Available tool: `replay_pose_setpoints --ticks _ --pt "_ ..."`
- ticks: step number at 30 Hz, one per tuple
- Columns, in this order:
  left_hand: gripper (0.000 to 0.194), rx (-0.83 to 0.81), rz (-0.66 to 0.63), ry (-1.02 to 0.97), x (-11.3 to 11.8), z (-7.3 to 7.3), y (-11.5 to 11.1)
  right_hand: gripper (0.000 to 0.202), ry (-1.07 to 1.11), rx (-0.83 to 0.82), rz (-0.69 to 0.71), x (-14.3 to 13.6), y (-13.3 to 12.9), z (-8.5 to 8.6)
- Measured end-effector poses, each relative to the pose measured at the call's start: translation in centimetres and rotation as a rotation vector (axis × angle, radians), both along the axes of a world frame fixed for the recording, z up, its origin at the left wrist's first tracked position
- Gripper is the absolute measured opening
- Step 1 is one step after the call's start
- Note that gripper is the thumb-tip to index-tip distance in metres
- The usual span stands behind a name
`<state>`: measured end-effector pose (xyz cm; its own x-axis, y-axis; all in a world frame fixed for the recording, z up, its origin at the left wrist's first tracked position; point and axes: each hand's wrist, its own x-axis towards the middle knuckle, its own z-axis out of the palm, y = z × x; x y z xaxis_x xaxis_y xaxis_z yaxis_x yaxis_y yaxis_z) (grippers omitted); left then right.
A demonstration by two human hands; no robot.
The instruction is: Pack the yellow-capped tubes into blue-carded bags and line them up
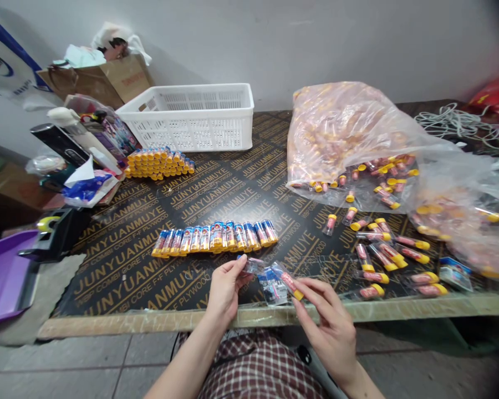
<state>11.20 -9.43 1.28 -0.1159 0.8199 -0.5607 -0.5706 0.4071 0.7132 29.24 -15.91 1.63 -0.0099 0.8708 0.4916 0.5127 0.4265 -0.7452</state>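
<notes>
Between thumb and fingers, my left hand (228,288) pinches a small clear plastic sleeve (254,266) with some blue print. A clear tube (288,281) with a yellow cap and pink contents is held by its capped end in my right hand (327,318), tilted toward the sleeve. Under and between the hands, a small pile of blue-printed plastic sleeves (274,288) lies at the table's front edge. Just beyond stands a row of tubes with blue labels (214,236), yellow caps down. Loose unlabelled tubes (385,255) lie scattered to the right of my right hand.
A large clear bag of tubes (336,127) spills open at the back right. A white plastic basket (203,124) stands by the wall, with stacked labelled tubes (158,163) near it. A tape dispenser (56,233) and purple dustpan (8,277) are left.
</notes>
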Motion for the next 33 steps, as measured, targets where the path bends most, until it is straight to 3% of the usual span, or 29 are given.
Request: replay_pose_setpoints --ticks 4,10,13,17,23,28,33 --pt "0.033 0.01 -0.01 0.024 0.0 -0.2 -0.1 0.044 -0.011 -0.004 0.021 -0.4 0.0 0.2" --pt "0.033 0.118 -0.04 0.082 0.5 0.1 -0.4 0.049 -0.029 -0.077 0.211 -0.7 0.0 0.0" --pt "0.031 0.143 -0.164 0.009 0.8 0.8 -0.7 0.05 -0.006 -0.105 0.244 -0.7 0.2 -0.6" --pt "0.048 0.079 -0.299 -0.048 1.1 1.1 -1.2 0.06 -0.034 -0.071 0.201 -0.7 0.8 -1.1" --pt "0.035 0.068 -0.571 -0.079 1.4 1.2 -2.2 0.082 -0.032 -0.14 0.328 -0.2 1.8 -0.7" --pt "0.034 0.048 -0.608 -0.097 1.6 1.3 -2.5 0.086 0.025 -0.204 0.469 0.1 1.8 -0.9" --pt "0.037 0.044 -0.606 -0.096 1.8 1.1 -2.7 0.088 0.061 -0.187 0.419 -0.1 1.4 -1.5"
